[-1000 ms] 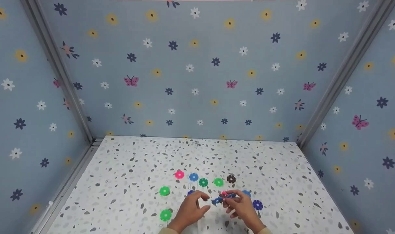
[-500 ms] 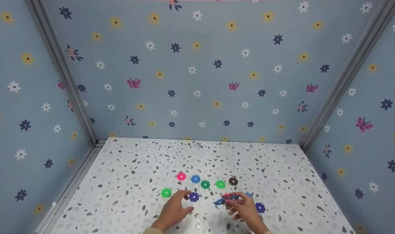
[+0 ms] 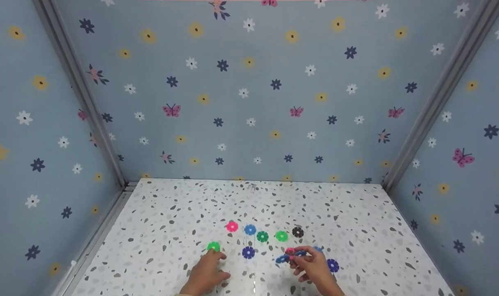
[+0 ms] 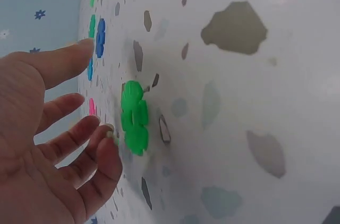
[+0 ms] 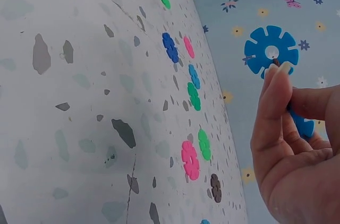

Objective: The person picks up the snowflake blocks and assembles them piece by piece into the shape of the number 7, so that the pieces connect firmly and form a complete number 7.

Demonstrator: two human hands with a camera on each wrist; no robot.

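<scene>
— Near the front edge of the speckled counter, what is the left hand doing?
— It lies low over the surface with fingers spread and relaxed, gripping nothing. Its fingertips are just beside a bright green disc that lies flat on the counter; whether they actually touch it I cannot tell.
— And the right hand?
— It is raised a little off the counter and pinches a small cluster of joined discs, blue pieces with a bit of pink showing. From the right wrist view one blue notched disc stands clear above the fingertips, held upright.
— What else lies around?
— A dark blue disc sits flat between the two hands. Behind it runs a loose row: a pink disc, a light blue disc, a dark green disc, a second bright green disc and a brown disc, each apart from its neighbours. Another dark blue disc lies just to the right of the right hand.
— And the surroundings?
— Blue walls printed with flowers and butterflies enclose the counter on three sides
</scene>
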